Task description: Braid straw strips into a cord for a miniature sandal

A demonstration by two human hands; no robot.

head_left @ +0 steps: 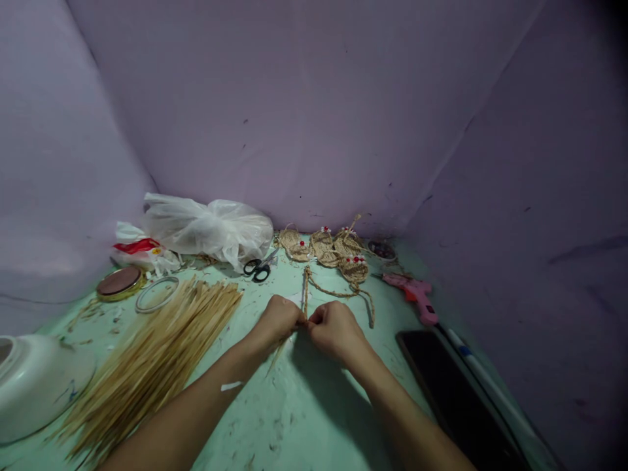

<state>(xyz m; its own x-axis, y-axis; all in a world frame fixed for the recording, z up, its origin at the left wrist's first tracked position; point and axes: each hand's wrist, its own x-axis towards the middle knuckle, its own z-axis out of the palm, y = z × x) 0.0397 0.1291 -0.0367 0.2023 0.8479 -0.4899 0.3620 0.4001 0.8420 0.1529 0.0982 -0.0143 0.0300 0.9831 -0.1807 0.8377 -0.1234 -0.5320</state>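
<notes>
My left hand (282, 315) and my right hand (334, 327) meet in the middle of the green table, fingertips almost touching. Both are closed in a pinch on the near end of a twisted straw cord (306, 294), which runs straight away from me. Loose strands poke out below my left hand. From the cord's far end another length (338, 294) curves off to the right and lies on the table. Several woven straw pieces with red and white beads (353, 261) lie behind it against the wall.
Left: a bundle of dry straw (167, 353), a white container (44, 386), a ring (157, 294), a round tin (120, 282). Behind: a plastic bag (210, 229) and black-handled scissors (260, 268). Right: a pink glue gun (415, 294), a dark flat slab (456, 399) and a white stick (490, 379).
</notes>
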